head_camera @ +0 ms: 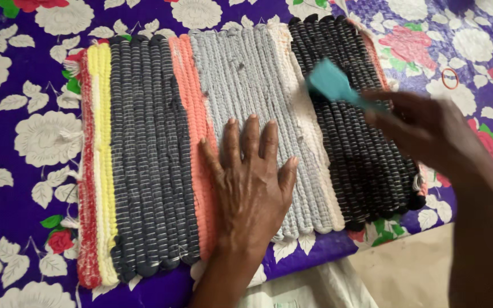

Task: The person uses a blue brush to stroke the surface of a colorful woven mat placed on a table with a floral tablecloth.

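Note:
A woven rag mat [144, 148] lies flat, striped red, yellow, dark grey, orange, light grey, white and black. My left hand [252, 182] presses palm-down on its orange and light grey stripes, fingers spread. My right hand [429, 128] grips the handle of a teal brush [332, 84], whose head is blurred over the white and black stripes at the mat's upper right.
The mat rests on a purple cloth [18, 188] with white and pink flowers. The cloth's edge runs along the lower right, with pale floor [406, 274] beyond it. A small red ring [449, 78] lies on the cloth at the right.

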